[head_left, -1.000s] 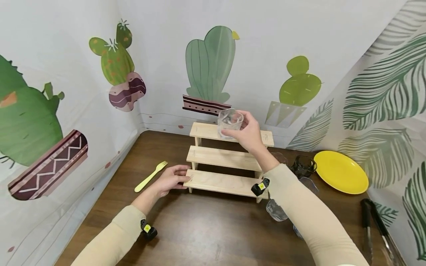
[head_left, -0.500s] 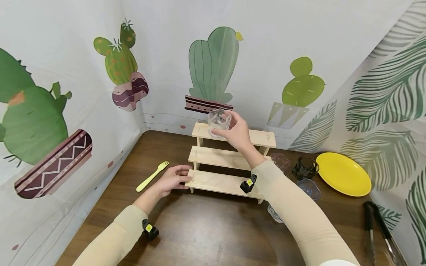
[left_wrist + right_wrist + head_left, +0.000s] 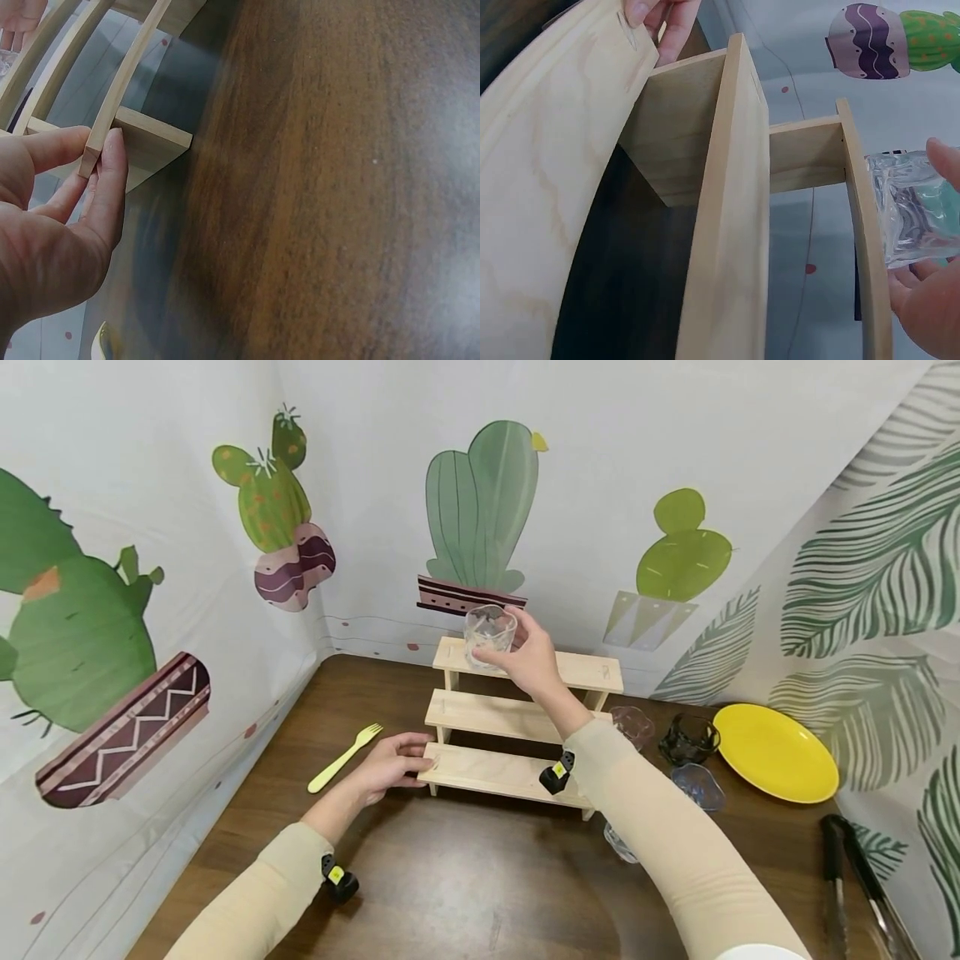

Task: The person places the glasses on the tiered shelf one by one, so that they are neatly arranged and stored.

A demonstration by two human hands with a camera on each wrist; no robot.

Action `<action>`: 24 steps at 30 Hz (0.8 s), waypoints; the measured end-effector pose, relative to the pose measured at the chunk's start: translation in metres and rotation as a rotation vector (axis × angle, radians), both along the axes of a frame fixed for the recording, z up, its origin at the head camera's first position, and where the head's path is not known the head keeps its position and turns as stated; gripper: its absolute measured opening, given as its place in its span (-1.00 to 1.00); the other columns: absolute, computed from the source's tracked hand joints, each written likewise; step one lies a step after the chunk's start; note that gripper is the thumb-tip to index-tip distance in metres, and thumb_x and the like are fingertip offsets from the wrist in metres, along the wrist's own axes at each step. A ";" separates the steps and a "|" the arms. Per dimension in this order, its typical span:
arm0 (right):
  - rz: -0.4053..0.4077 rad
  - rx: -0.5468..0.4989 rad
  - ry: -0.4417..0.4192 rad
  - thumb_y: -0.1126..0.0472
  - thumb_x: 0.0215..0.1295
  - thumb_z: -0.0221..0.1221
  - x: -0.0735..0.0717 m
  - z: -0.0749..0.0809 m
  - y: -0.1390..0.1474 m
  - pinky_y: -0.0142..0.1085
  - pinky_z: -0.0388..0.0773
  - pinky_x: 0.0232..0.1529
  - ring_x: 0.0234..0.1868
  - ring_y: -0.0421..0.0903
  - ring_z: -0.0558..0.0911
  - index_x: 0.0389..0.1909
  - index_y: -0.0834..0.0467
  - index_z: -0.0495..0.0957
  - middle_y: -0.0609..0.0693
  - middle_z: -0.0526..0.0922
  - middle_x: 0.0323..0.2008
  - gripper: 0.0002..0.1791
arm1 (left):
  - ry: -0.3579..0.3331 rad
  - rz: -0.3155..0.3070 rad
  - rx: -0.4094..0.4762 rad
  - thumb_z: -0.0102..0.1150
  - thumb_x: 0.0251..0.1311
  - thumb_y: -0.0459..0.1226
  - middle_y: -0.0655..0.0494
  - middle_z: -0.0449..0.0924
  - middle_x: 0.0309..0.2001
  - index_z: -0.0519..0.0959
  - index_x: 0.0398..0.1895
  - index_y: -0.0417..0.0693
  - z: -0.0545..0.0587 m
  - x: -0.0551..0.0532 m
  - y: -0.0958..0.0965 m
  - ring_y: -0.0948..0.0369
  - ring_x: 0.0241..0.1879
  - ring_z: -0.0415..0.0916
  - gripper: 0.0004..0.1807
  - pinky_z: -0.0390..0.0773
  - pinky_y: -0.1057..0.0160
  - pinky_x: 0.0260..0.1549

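A three-step wooden display shelf (image 3: 480,714) stands on the brown table. My right hand (image 3: 531,658) grips a clear glass cup (image 3: 487,631) at the top step, left of its middle. In the right wrist view the base of the glass cup (image 3: 911,210) is right at the top board, with thumb and fingers round its sides. My left hand (image 3: 390,768) holds the left end of the lowest step. Seen from the left wrist, the left hand (image 3: 67,202) pinches that board's end, thumb on top and fingers beneath.
A yellow-green fork (image 3: 345,758) lies left of the shelf. To the right are a pinkish glass (image 3: 632,725), a dark glass (image 3: 688,739), a bluish glass (image 3: 697,787), a yellow plate (image 3: 776,752) and black-handled tongs (image 3: 855,868). Another clear glass (image 3: 619,842) is partly hidden by the right sleeve.
My right hand has moved left along the top step with the glass cup, mostly in the first half second. The left hand keeps its hold on the lowest step.
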State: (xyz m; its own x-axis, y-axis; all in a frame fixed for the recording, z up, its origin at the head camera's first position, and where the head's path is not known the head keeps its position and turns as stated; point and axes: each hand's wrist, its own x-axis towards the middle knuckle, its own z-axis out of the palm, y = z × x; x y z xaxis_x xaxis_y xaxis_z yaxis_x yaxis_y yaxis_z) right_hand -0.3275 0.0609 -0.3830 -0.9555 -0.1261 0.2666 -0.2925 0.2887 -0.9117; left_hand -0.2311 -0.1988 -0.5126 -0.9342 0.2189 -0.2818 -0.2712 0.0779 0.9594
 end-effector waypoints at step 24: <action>0.086 0.112 0.067 0.11 0.31 0.44 0.058 0.052 0.121 0.11 0.28 0.46 0.47 0.19 0.34 0.64 0.04 0.08 0.16 0.32 0.49 -0.01 | -0.034 -0.012 0.026 0.29 0.32 -0.40 -0.28 0.55 0.13 0.34 0.44 -0.40 -0.003 -0.001 -0.002 0.05 -0.09 0.68 -0.35 0.76 0.09 -0.14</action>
